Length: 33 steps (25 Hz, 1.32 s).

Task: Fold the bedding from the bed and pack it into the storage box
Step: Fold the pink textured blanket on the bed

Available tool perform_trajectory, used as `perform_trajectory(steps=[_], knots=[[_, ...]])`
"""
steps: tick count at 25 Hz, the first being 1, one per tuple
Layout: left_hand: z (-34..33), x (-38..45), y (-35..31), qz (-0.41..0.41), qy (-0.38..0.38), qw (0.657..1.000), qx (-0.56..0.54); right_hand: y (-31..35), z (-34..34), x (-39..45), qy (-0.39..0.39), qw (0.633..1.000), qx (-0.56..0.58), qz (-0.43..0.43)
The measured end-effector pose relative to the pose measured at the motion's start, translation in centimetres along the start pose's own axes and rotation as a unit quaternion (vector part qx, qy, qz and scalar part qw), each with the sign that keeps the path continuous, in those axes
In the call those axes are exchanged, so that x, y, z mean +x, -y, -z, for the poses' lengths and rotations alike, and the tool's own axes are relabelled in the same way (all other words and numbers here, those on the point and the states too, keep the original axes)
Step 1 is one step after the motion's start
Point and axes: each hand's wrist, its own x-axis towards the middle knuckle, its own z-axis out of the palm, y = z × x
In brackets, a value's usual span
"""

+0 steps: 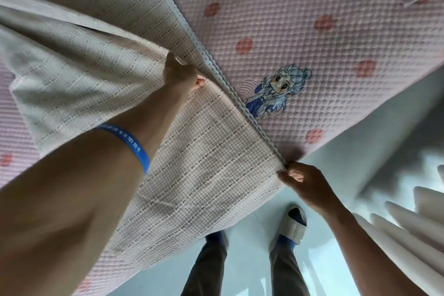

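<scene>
Checked blanket (pixel 197 156) lies half-folded on the bed (pixel 312 31), over a pink quilted pad with a cartoon figure (pixel 276 91). Left hand (pixel 179 73), fingers closed on the turned-over edge further up, likely to line up the layers. Right hand (pixel 305 180), at the bed's near edge, pinches the corner, seemingly to keep the fold taut and square. Storage box not in view. Fold looks unfinished.

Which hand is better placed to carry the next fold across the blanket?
Probably the left hand: it pinches the beige checked woven blanket mid-edge, over the pink quilted mattress pad. The right hand anchors the corner at the bed's edge.
</scene>
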Motion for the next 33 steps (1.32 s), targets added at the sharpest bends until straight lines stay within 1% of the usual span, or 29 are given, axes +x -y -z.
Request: perform_trajectory(steps=[2, 5, 6, 8, 9, 10, 11, 12, 13, 14, 15, 16, 17, 18, 19, 20, 21, 22, 24, 25, 26, 27, 28, 30, 32, 33], knots=[[-0.2, -0.1, 0.0, -0.013, -0.001, 1.0, 0.005, -0.3, 0.3, -0.2, -0.002, 1.0, -0.002, 0.012], [-1.2, 0.6, -1.2, -0.045, -0.024, 0.999, 0.02, -0.7, 0.7, -0.9, 0.017, 1.0, 0.013, 0.015], [-1.5, 0.7, -1.4, -0.038, -0.011, 0.999, 0.018, -0.8, 0.9, -0.8, 0.019, 1.0, 0.01, 0.008], [-2.0, 0.2, -1.2, -0.012, 0.058, 0.998, 0.012, -0.6, 0.9, -0.2, 0.02, 0.999, -0.003, -0.026], [-2.1, -0.4, -0.5, -0.02, 0.093, 0.995, 0.011, -0.4, 1.0, -0.1, 0.018, 0.999, -0.025, -0.042], [-1.6, -1.4, 0.6, -0.048, 0.115, 0.992, 0.011, -0.1, 1.1, 0.0, 0.014, 0.997, -0.057, -0.053], [-0.8, -2.4, 2.2, -0.09, 0.117, 0.989, 0.023, 0.4, 1.4, -0.2, -0.004, 0.993, -0.101, -0.066], [0.8, -3.5, 4.4, -0.144, 0.095, 0.983, 0.06, 0.9, 1.4, -0.5, -0.049, 0.985, -0.149, -0.067], [3.3, -4.7, 7.0, -0.189, 0.052, 0.974, 0.115, 1.8, 1.0, -1.0, -0.114, 0.974, -0.19, -0.054], [5.9, -6.1, 10.0, -0.219, -0.012, 0.96, 0.173, 2.8, 0.4, -1.3, -0.182, 0.961, -0.206, -0.026], [9.0, -7.5, 13.4, -0.223, -0.083, 0.943, 0.233, 4.2, -0.7, -1.2, -0.226, 0.953, -0.199, 0.016], [12.0, -9.4, 16.3, -0.192, -0.144, 0.932, 0.271, 5.5, -1.9, -0.6, -0.23, 0.953, -0.192, 0.053], [14.4, -11.4, 18.5, -0.152, -0.178, 0.929, 0.288, 6.5, -3.3, 0.4, -0.204, 0.956, -0.196, 0.074], [15.9, -13.0, 20.5, -0.108, -0.181, 0.929, 0.304, 7.4, -4.3, 1.5, -0.182, 0.957, -0.208, 0.091], [16.4, -14.2, 21.7, -0.081, -0.16, 0.932, 0.315, 7.8, -4.5, 2.9, -0.175, 0.954, -0.226, 0.094], [16.4, -14.7, 22.5, -0.066, -0.143, 0.935, 0.319, 7.4, -4.6, 3.6, -0.186, 0.952, -0.232, 0.074], [17.9, -15.9, 23.1, -0.035, -0.176, 0.94, 0.289, 7.9, -5.7, 4.4, -0.178, 0.952, -0.237, 0.08], [18.7, -16.5, 23.6, 0.005, -0.213, 0.942, 0.257, 8.0, -5.7, 4.8, -0.186, 0.952, -0.23, 0.077], [19.4, -17.4, 24.9, 0.103, -0.273, 0.937, 0.192, 8.6, -4.3, 5.4, -0.202, 0.957, -0.19, 0.083], [20.7, -18.2, 26.1, 0.149, -0.293, 0.934, 0.137, 9.3, -4.4, 5.5, -0.186, 0.962, -0.177, 0.089], [21.5, -18.8, 26.9, 0.183, -0.289, 0.938, 0.056, 10.3, -4.4, 5.5, -0.174, 0.965, -0.176, 0.084], [21.9, -19.1, 27.7, 0.202, -0.268, 0.941, -0.032, 11.1, -4.0, 5.7, -0.155, 0.968, -0.179, 0.088], [22.1, -19.3, 27.8, 0.202, -0.237, 0.945, -0.098, 11.7, -3.5, 6.1, -0.141, 0.968, -0.183, 0.098], [22.6, -20.3, 27.8, 0.184, -0.217, 0.952, -0.112, 11.8, -3.1, 5.8, -0.124, 0.971, -0.176, 0.104], [22.4, -21.6, 29.6, 0.171, -0.232, 0.953, -0.098, 11.1, -3.0, 4.7, -0.119, 0.976, -0.155, 0.09], [21.9, -22.7, 30.7, 0.177, -0.231, 0.951, -0.1, 10.4, -2.9, 3.8, -0.116, 0.977, -0.156, 0.085]])
